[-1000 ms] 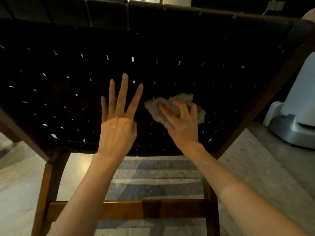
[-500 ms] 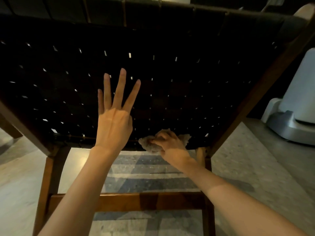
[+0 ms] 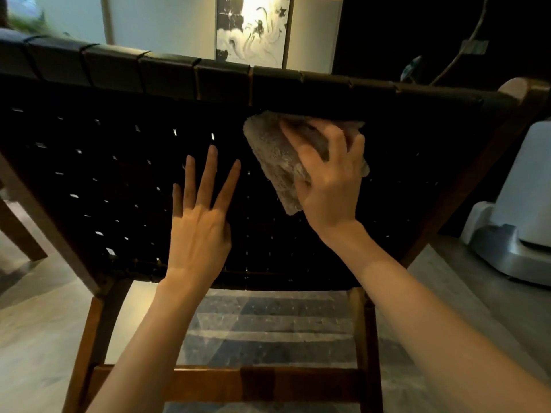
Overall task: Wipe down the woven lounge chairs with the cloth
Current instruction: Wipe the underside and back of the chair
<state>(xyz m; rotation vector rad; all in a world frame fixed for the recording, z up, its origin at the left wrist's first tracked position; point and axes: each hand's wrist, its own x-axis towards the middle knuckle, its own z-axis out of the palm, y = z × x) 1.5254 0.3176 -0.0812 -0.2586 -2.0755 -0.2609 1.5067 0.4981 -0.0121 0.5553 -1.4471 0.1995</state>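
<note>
So I count one dark woven wood-framed lounge chair [image 3: 119,174], one fluffy beige cloth [image 3: 274,162] at 1 o'clock under the chair's top edge, right hand [image 3: 331,186] gripping it, left hand [image 3: 199,231] spread flat on the chair. Room: pale stone floor [image 3: 38,338], white appliance [image 3: 524,204] at 3 o'clock.

The chair [image 3: 119,180] runs off the frame at 9 o'clock, and its legs are cut by the edge at 6 o'clock. The right hand [image 3: 331,186] grips the cloth [image 3: 274,162] and hides its middle. Whether the left hand [image 3: 199,234] touches the weave cannot be told, and its thumb is mostly hidden. At 3 o'clock a white appliance [image 3: 518,204] is cut off, at 12 o'clock a picture [image 3: 253,28] too, and at 11 o'clock greenery [image 3: 26,22] is blurred
</note>
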